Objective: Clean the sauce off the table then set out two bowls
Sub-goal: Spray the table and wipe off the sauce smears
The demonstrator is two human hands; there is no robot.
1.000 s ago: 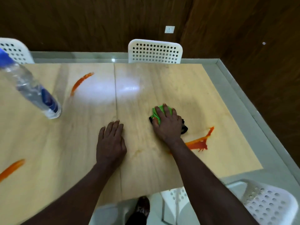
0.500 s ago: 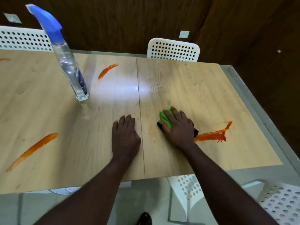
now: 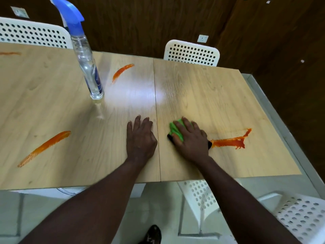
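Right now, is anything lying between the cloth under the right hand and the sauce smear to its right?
Nothing visible does. The right hand presses the green cloth on the table, and the sauce smear starts at the cloth's dark right edge.

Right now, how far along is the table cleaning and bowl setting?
Nothing looks finished. In hand: the right hand presses a green cloth beside the right sauce smear, left hand flat on the table. Remaining: that smear, the near-left smear, the middle smear, the far-left smear, and both bowls, none in view.
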